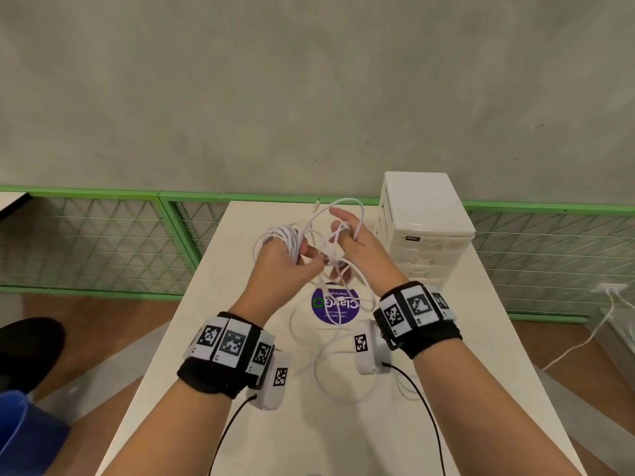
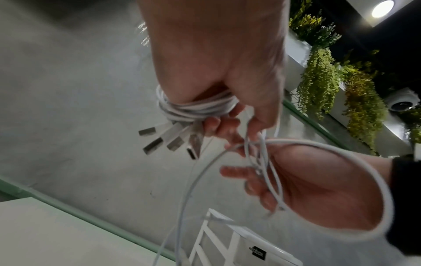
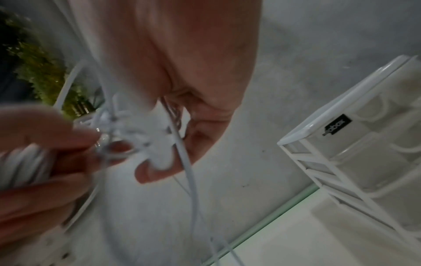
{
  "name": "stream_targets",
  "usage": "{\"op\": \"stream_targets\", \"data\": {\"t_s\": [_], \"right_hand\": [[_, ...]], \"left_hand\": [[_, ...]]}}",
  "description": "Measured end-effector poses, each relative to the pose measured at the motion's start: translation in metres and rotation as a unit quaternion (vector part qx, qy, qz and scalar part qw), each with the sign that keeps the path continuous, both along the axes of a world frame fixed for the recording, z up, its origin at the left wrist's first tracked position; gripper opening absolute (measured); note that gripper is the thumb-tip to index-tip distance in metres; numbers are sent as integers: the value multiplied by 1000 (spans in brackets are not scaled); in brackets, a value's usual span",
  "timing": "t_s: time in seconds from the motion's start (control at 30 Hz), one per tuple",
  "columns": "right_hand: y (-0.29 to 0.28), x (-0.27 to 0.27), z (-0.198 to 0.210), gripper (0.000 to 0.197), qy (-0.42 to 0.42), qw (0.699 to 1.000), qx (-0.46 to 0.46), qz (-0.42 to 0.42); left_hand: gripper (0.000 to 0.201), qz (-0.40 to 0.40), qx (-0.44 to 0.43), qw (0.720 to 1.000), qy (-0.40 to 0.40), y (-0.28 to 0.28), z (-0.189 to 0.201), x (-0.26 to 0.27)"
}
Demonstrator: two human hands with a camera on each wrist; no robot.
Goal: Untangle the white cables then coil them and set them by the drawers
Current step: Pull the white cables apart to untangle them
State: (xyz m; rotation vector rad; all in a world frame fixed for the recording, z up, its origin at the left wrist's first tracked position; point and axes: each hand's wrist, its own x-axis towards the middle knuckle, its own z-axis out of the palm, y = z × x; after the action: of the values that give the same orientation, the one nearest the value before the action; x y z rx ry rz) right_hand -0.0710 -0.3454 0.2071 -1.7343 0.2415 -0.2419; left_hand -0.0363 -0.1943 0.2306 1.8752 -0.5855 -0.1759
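Note:
Both hands are raised above the white table (image 1: pixel 481 338), working a tangle of white cables (image 1: pixel 330 259). My left hand (image 1: pixel 292 259) grips a coiled bundle of white cable (image 1: pixel 281 235) wound around its fingers; several metal USB plugs (image 2: pixel 159 142) stick out below the coil (image 2: pixel 196 108). My right hand (image 1: pixel 347 235) has cable strands looped around its fingers and pinches the knot (image 3: pixel 136 135). Loose cable loops (image 1: pixel 326 359) hang down onto the table. The white drawer unit (image 1: pixel 426 228) stands just right of my right hand.
A round purple sticker (image 1: pixel 335 305) lies on the table under the hands. A green mesh fence (image 1: pixel 103 242) runs behind the table before a grey wall. Another white cable (image 1: pixel 584 338) runs over the floor at right. A black shoe (image 1: pixel 27 348) is at left.

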Motion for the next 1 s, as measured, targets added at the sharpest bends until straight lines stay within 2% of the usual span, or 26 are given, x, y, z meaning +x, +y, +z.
{"op": "stream_targets", "data": {"t_s": [0.13, 0.23, 0.3, 0.43, 0.5, 0.6, 0.67, 0.7, 0.83, 0.93, 1.0], "right_hand": [[-22, -13, -12, 31, 73, 987, -141, 3], [-52, -29, -25, 27, 104, 963, -224, -110], [-66, -36, -29, 36, 138, 946, -237, -172], [-64, -31, -25, 71, 271, 912, -243, -192], [-58, -30, -20, 70, 296, 904, -251, -178], [-48, -33, -16, 40, 227, 955, -169, -88], [-45, -33, -14, 18, 165, 973, -157, -35], [-45, -30, -14, 15, 130, 980, -146, -28], [-33, -19, -5, 48, 28, 997, -41, -55], [-20, -15, -2, 55, -16, 999, 31, -6], [-14, -14, -5, 47, -24, 999, 38, 19]], "left_hand": [[23, 76, 5, 997, 11, 9, 3, 19], [29, 135, -32, 990, 10, 23, 6, 33], [30, 137, -23, 990, 15, 26, 6, 36], [31, 116, 10, 993, 35, 18, -2, 30], [35, 120, 4, 992, 48, 15, -5, 28], [41, 126, 13, 991, 51, 13, -5, 27], [44, 122, 20, 991, 45, 12, -3, 28], [44, 120, 21, 992, 43, 11, -2, 28], [37, 97, 10, 994, 50, 9, 2, 23], [36, 97, 1, 994, 54, 8, 4, 21], [35, 103, 1, 993, 54, 9, 5, 22]]}}
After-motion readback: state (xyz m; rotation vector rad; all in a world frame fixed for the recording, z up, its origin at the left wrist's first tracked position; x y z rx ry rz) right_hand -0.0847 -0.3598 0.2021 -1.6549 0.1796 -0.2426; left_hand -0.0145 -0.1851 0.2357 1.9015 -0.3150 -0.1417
